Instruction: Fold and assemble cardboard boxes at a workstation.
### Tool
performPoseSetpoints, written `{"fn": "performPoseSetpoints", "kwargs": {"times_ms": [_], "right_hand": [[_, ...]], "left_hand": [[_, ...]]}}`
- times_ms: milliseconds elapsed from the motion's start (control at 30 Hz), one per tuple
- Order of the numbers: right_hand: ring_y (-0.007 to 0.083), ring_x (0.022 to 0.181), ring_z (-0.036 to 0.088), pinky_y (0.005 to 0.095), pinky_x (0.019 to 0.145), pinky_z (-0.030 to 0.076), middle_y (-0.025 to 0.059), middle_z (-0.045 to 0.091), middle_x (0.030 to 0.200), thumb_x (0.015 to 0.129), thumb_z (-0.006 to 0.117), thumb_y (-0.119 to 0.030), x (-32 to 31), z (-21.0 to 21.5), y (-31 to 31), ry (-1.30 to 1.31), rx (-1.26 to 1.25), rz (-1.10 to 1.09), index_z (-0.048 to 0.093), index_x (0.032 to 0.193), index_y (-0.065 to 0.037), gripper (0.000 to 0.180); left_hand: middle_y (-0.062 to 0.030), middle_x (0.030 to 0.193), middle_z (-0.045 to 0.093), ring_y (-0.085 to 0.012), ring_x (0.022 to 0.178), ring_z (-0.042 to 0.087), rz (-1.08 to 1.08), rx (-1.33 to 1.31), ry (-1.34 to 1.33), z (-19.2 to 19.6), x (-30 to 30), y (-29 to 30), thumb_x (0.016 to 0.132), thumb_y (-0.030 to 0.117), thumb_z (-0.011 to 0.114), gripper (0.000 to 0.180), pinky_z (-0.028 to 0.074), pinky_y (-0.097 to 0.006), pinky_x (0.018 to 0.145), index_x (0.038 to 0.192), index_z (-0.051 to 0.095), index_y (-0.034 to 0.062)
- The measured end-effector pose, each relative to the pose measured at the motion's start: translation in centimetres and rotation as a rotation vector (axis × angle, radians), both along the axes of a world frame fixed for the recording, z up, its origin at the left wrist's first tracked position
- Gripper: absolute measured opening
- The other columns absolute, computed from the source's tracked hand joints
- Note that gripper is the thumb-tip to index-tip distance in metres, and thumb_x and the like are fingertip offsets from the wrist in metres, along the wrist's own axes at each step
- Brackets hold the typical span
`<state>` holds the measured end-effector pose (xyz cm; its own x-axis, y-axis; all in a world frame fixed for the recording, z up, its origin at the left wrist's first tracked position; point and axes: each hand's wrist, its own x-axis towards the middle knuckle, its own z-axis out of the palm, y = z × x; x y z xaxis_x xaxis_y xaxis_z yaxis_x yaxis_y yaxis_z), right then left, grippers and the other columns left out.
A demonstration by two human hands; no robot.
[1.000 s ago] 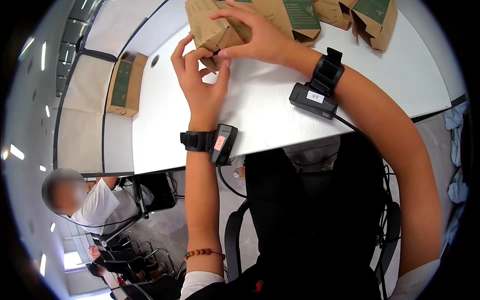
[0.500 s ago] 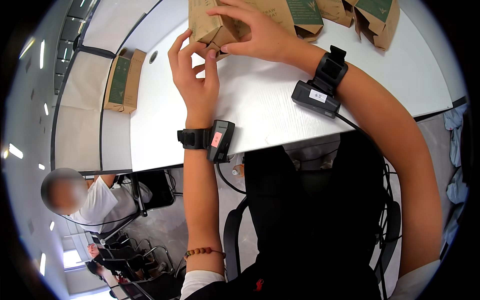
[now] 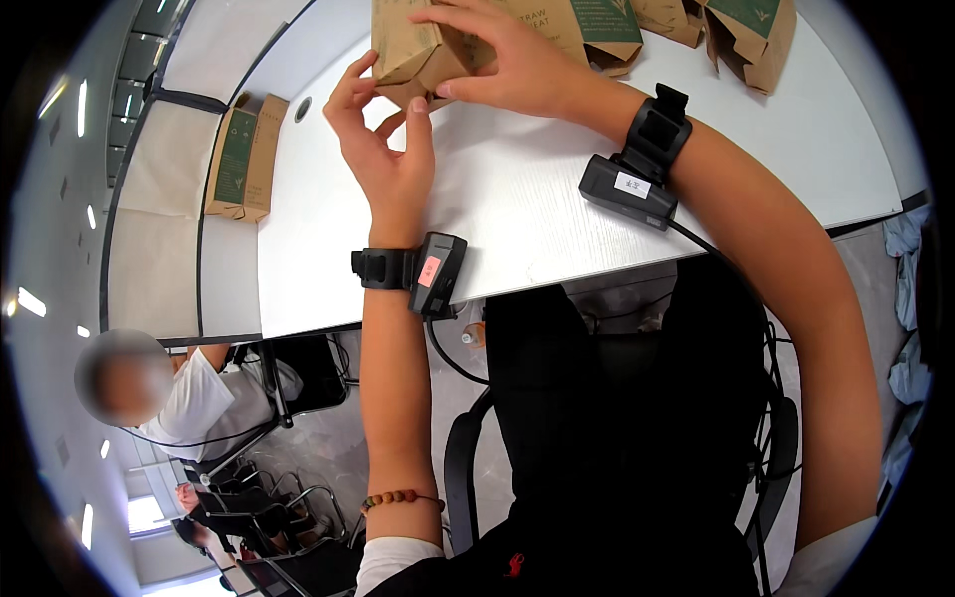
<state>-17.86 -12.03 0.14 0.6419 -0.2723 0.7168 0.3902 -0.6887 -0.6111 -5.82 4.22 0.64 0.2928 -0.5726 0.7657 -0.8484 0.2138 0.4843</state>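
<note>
At the far edge of the view my two hands are on a brown cardboard box (image 3: 406, 48), whose near end has creased, folded flaps. My right hand (image 3: 512, 68) lies across it, fingers over the upper side and thumb at the near end. My left hand (image 3: 383, 149) curls at its left near corner, with fingertips along the side and thumb by the end flaps. The far part of the box runs out of the picture. A second brown box with a green panel (image 3: 607, 22) lies just beyond my right hand.
More brown boxes, one with ragged open flaps (image 3: 751, 45), lie at the far right of the white table (image 3: 517, 219). Another box (image 3: 244, 159) stands against the left partition (image 3: 159, 159). A cable (image 3: 711, 244) trails from my right wrist device. A person (image 3: 209, 408) sits beyond the partition.
My left hand has shifted slightly left, its fingers bending closer to the box side. The near end of the box is turned a little, with its flaps pressed closer together.
</note>
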Motion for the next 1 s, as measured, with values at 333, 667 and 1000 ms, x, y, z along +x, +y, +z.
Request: {"fn": "performPoseSetpoints", "kwargs": {"times_ms": [333,667,1000], "right_hand": [[0.0381,0.143,0.042,0.04,0.117,0.037,0.0252,0.041,0.152,0.081,0.062,-0.001,1.0,-0.3,-0.9,-0.102,0.036,0.134,0.046,0.149,-0.004,0.07],[0.0389,0.138,0.047,0.044,0.112,0.044,0.0221,0.043,0.151,0.084,0.072,-0.013,1.2,-1.3,-0.5,-0.033,0.017,0.023,0.055,0.142,-0.012,0.061],[0.0249,0.133,0.054,0.0356,0.104,0.053,0.0123,0.052,0.143,0.091,0.076,-0.019,1.2,-1.1,1.2,-0.072,0.209,0.177,0.05,0.149,-0.012,0.064]], "left_hand": [[-0.0122,0.154,0.041,-0.0243,0.125,0.052,-0.014,0.067,-0.126,0.3,-0.2,-0.4,0.084,-0.007,0.072,0.066,0.059,-0.035,0.092,0.142,0.045,0.0118],[-0.0162,0.155,0.033,-0.0309,0.125,0.052,-0.008,0.11,-0.187,-0.1,-0.8,-1.4,0.074,0.007,0.086,0.081,0.055,-0.04,0.095,0.142,0.042,0.0101],[-0.0318,0.156,0.017,-0.0503,0.141,0.033,0.521,-0.048,-0.149,-0.4,0.2,-0.3,0.07,0.014,0.08,0.094,0.042,-0.052,0.11,0.15,0.033,-0.0004]]}}
